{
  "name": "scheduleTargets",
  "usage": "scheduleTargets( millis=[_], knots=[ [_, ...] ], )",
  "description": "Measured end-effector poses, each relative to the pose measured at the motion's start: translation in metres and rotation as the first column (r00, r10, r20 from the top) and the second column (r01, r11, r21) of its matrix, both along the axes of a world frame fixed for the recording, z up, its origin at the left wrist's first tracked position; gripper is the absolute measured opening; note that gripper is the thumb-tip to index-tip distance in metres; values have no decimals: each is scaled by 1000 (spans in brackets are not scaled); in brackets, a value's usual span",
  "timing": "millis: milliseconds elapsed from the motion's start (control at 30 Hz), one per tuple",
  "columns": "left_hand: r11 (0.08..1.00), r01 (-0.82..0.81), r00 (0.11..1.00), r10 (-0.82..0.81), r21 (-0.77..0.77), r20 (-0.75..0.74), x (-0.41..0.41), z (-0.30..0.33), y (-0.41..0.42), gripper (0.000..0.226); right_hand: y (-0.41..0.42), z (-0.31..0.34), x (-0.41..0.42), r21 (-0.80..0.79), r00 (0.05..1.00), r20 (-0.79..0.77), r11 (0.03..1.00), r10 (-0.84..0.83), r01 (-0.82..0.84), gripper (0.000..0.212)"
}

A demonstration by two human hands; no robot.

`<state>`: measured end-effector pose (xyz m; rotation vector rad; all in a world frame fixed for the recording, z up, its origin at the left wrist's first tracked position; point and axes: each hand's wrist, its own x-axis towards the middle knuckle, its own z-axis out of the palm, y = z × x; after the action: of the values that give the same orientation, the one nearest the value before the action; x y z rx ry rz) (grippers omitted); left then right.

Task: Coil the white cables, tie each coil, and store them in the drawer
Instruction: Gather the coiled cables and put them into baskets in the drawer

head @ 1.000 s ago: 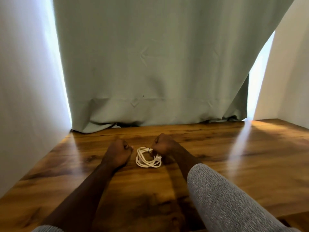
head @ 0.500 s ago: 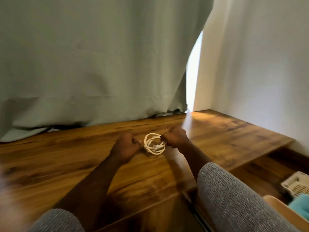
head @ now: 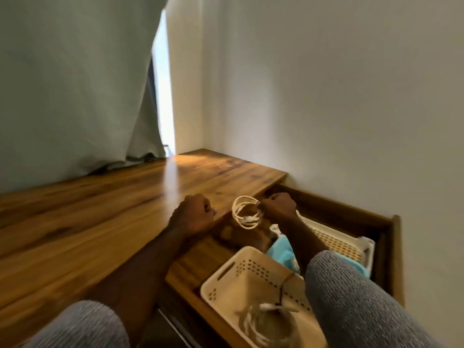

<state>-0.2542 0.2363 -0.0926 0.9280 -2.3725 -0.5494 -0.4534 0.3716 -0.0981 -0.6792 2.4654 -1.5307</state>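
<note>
A person's right hand (head: 278, 207) grips a coiled white cable (head: 246, 212) by one side of its loops, fingers curled tightly around the bundle, and holds it in the air just past the right edge of a wooden table (head: 100, 212), above the far end of an open wooden drawer (head: 356, 217). The coil hangs roughly upright, with a white plug visible at its lower side. The left hand (head: 193, 214) is closed in a fist over the table's edge, just left of the coil and apart from it; whether anything lies inside the fist cannot be told. Both forearms are bare below pushed-up grey knit sleeves (head: 356, 297).

Inside the drawer, a cream perforated basket (head: 233, 272) sits nearest the camera and holds another coil of white cable (head: 266, 322), blurred, with a thin dark cord (head: 283, 290) draped over the basket's wall beside it. A second perforated basket (head: 334, 242), white, lies farther back toward the wall, partly hidden by the right forearm. Between the two baskets is a turquoise cloth-like item (head: 281, 249).

Behind the table, a pale grey-green curtain (head: 75, 84) hangs down to the tabletop, with a bright strip of daylight at its right edge beside a plain white wall (head: 326, 96).
</note>
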Motion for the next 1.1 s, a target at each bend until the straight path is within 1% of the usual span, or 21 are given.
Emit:
scheduleTargets(
  millis=[133,233,333,400,533,633,767,833,900,1000,1033,1100],
  knots=[
    [995,97,995,-97,0,37,-48,-5,39,28,58,-11,-47,8,986,37,987,-162,162,15],
    [990,138,988,-137,3,71,-78,-12,62,27,97,-20,-78,47,959,48,960,-280,277,19],
    [981,187,979,-182,-45,90,-105,-18,84,34,130,-33,-104,96,926,57,925,-373,367,21],
    [977,196,975,-186,-80,125,-116,-20,95,28,146,-44,-119,106,913,98,916,-397,387,21],
    [966,240,960,-221,-100,172,-133,-24,113,21,155,-59,-140,195,913,136,914,-386,357,26],
    [962,253,955,-232,-98,186,-139,-26,121,23,142,-64,-153,200,915,183,924,-361,325,28],
    [955,268,949,-239,-126,207,-143,-28,124,21,130,-85,-170,244,912,266,938,-311,248,25],
    [952,278,948,-252,-124,194,-144,-29,125,21,128,-90,-175,271,910,292,938,-293,215,25],
    [956,268,955,-247,-121,164,-145,-30,126,24,131,-87,-169,297,907,309,935,-287,195,20],
    [958,260,961,-246,-121,123,-145,-38,127,36,135,-84,-161,334,929,274,931,-248,150,10],
    [957,268,959,-254,-115,122,-145,-40,128,39,137,-79,-155,312,941,250,939,-227,144,9],
    [957,274,958,-263,-92,116,-145,-42,135,39,139,-75,-149,363,960,145,915,-240,174,24]
  ],
)
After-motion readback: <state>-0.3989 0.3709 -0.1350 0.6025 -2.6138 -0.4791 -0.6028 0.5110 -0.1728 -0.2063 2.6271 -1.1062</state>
